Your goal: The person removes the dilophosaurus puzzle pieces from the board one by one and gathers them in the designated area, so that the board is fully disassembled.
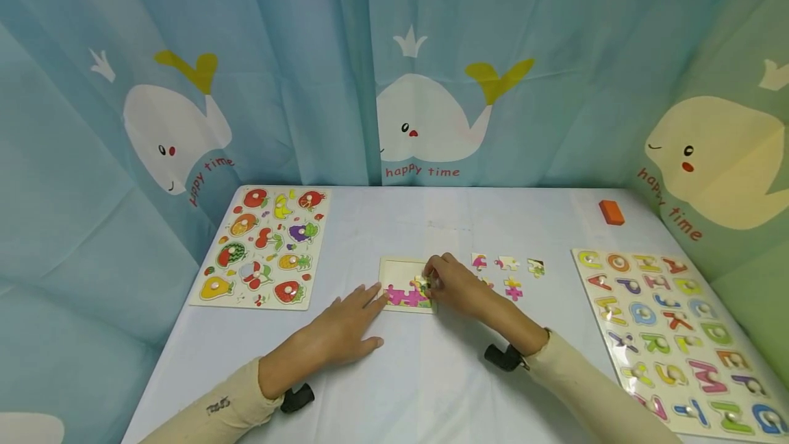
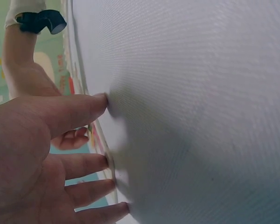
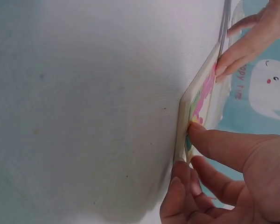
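Curtains of blue whale-printed cloth hang behind the white table, as we look from the head. We find a shallow pale wooden puzzle tray between the hands, with bright pink jigsaw pieces along its near side. The left hand lies released, fingers straight and spread; the right hand bends over the tray's right end. Just beyond it we see loose multicoloured jigsaw pieces and, farther right, a white alphabet board.

At the left wrist, we see the thumb held apart from the extended fingers — their tips along the tray's edge.

At the right wrist, we see thumb and forefinger pinching a green-edged jigsaw piece at the tray's rim, the other fingers curled below.
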`<state>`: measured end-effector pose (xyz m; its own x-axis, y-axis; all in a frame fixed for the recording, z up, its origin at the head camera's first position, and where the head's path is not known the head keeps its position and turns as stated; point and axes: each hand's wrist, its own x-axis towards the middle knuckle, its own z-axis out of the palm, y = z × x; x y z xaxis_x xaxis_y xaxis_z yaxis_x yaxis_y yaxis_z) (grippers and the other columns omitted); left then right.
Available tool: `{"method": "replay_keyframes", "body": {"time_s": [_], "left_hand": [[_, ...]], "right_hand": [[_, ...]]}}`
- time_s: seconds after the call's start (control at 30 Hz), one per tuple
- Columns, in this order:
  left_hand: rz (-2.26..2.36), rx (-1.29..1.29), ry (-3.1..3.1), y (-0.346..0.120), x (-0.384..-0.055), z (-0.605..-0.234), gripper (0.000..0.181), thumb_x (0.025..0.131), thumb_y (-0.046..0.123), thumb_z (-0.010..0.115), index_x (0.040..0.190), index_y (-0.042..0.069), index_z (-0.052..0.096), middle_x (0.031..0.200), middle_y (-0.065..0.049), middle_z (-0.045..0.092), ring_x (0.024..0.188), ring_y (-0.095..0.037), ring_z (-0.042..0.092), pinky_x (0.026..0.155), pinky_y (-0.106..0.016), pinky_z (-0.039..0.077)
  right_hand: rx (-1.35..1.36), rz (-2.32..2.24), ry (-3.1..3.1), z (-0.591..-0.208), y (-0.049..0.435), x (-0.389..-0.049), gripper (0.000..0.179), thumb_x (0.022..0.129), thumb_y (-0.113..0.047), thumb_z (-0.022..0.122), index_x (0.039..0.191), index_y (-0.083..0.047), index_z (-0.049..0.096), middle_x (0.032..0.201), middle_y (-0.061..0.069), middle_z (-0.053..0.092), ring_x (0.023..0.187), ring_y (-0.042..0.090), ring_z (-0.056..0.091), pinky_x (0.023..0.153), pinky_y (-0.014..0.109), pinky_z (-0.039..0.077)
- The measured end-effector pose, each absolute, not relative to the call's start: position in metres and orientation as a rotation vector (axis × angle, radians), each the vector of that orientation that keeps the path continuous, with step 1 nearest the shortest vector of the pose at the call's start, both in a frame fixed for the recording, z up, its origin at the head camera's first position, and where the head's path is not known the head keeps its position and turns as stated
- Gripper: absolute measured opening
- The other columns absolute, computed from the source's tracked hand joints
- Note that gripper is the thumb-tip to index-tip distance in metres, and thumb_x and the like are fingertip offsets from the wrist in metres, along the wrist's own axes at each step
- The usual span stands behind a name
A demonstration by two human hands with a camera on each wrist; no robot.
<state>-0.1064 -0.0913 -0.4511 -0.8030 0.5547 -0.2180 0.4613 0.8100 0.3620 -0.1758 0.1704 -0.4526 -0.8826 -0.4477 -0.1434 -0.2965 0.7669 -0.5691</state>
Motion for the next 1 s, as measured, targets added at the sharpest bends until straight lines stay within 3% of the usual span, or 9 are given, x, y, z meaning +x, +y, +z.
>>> {"method": "replay_keyframes", "body": {"time_s": [0.27,0.67,1.0], "left_hand": [[0.392,0.795,2.679,-0.090,-0.107,-0.451,0.074,0.101,0.038,0.071,0.162,0.007,0.041,0.172,-0.009,0.033,0.156,-0.039,0.034,0.119,-0.065,0.038],[0.248,0.798,2.756,-0.076,-0.108,-0.453,0.078,0.098,0.045,0.072,0.159,0.005,0.045,0.165,-0.013,0.045,0.149,-0.043,0.045,0.118,-0.060,0.041],[0.229,0.811,2.800,-0.068,-0.106,-0.450,0.075,0.096,0.049,0.074,0.158,0.016,0.049,0.159,-0.016,0.051,0.141,-0.047,0.053,0.111,-0.061,0.048]], "right_hand": [[-0.518,-0.842,2.679,-0.452,0.167,-0.175,0.026,0.096,-0.006,0.077,0.114,-0.005,0.058,0.105,0.007,0.060,0.092,0.020,0.056,0.082,0.034,0.054],[-0.627,-0.877,2.719,-0.455,0.168,-0.170,0.019,0.094,-0.003,0.078,0.103,-0.009,0.062,0.093,0.000,0.066,0.084,0.014,0.057,0.077,0.030,0.053],[-0.563,-0.940,2.721,-0.456,0.174,-0.168,0.008,0.100,-0.008,0.072,0.102,-0.012,0.066,0.086,-0.004,0.067,0.080,0.011,0.058,0.071,0.028,0.051]]}}
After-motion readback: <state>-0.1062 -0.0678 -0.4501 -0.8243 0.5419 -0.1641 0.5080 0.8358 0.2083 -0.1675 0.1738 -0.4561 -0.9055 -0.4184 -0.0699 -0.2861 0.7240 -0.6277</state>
